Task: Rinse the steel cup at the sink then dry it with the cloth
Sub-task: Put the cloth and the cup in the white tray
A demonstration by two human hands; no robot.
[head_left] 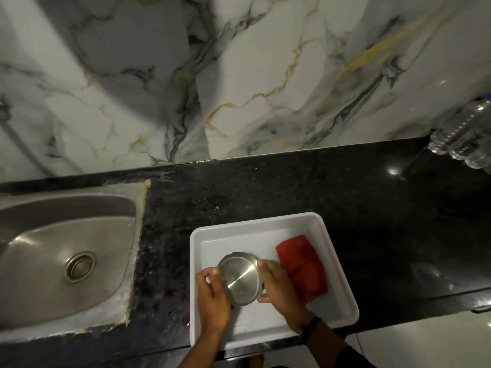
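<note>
The steel cup is sitting bottom-up in the white tray, with the red cloth just to its right. The left hand and right hand are pressing its two sides. Squeezing evenly should help while carrying it left to the sink.

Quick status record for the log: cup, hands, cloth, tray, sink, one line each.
cup: steel cup, upside down, base facing the camera, inside the tray
hands: left hand and right hand grip it from opposite sides
cloth: red cloth lying in the tray, right of the cup
tray: white tray on the black counter
sink: steel sink to the left, no tap seen
</note>
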